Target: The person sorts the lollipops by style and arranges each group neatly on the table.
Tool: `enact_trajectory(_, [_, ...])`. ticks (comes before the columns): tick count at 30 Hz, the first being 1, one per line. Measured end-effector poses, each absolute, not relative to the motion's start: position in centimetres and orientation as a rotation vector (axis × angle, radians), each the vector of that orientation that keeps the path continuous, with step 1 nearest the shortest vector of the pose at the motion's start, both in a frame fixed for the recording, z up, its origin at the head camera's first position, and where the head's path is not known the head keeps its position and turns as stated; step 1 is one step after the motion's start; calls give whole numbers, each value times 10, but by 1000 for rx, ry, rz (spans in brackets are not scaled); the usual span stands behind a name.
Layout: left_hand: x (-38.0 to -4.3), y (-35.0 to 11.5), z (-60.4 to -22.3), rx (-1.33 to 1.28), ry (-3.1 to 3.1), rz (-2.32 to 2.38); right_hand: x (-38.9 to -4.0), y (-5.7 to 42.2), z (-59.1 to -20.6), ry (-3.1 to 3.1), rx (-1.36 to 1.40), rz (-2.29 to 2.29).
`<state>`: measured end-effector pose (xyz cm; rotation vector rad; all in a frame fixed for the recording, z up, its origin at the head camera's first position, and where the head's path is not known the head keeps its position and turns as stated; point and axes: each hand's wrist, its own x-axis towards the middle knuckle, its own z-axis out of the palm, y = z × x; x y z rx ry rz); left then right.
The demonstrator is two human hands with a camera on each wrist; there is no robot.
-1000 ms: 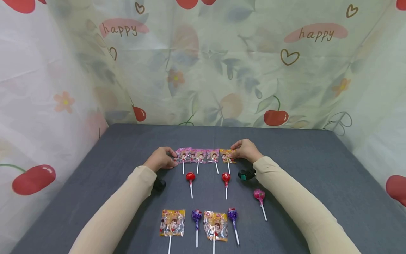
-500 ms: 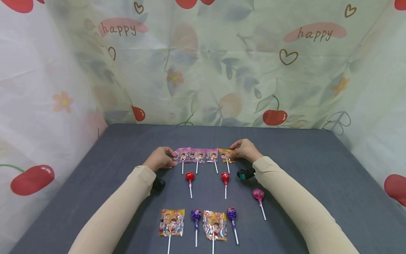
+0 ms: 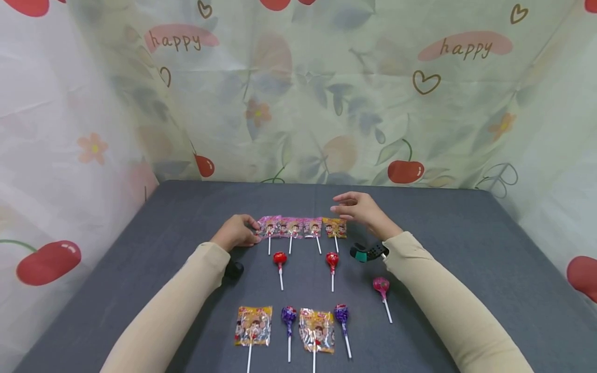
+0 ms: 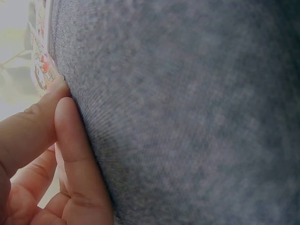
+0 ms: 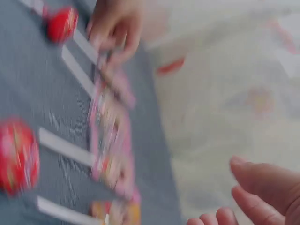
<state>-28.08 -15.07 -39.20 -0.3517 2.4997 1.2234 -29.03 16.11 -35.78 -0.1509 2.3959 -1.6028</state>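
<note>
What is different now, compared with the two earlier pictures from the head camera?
The right hand has let go of the orange-wrapped lollipop at the far row's right end and lifted off it. The left hand stays at the leftmost pink-wrapped lollipop. The red lollipops and purple lollipops lie where they were.

Three flat pink square plastic lollipop packets (image 3: 293, 228) bear printed cartoon figures, as does one flat orange square packet (image 3: 334, 226). Two shiny square plastic packets (image 3: 253, 325) are yellow-edged, also cartoon-printed. Of the round wrapped lollipops, two are red (image 3: 280, 258), one magenta-pink (image 3: 381, 285), two purple with reddish tops (image 3: 289, 315). Straight sticks (image 3: 249, 360) show white; long fabric sleeves (image 3: 448, 295), plain cream; cloth tabletop (image 3: 420, 223), dark grey. The pale fabric backdrop (image 3: 308, 129) has red cherries and brown hearts.
</note>
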Motion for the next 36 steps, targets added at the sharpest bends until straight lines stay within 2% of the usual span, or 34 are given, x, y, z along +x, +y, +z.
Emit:
enact_trajectory(9, [-279, -151, -390, -334, 2502, 1222, -232, 140, -339, 2420, -532, -1578])
enact_trajectory(17, [-280, -151, -392, -341, 2503, 1231, -192, 130, -367, 2297, -756, -1497])
enact_trajectory(21, [-279, -152, -391, -334, 2510, 1214, -175, 129, -379, 2221, -776, -1402])
enact_trajectory(28, [-283, -153, -394, -338, 2493, 1214, -152, 131, -392, 2213, -777, -1216])
enact_trajectory(36, [-285, -151, -396, -368, 2493, 1210, -143, 132, -399, 2337, -1026, -1009])
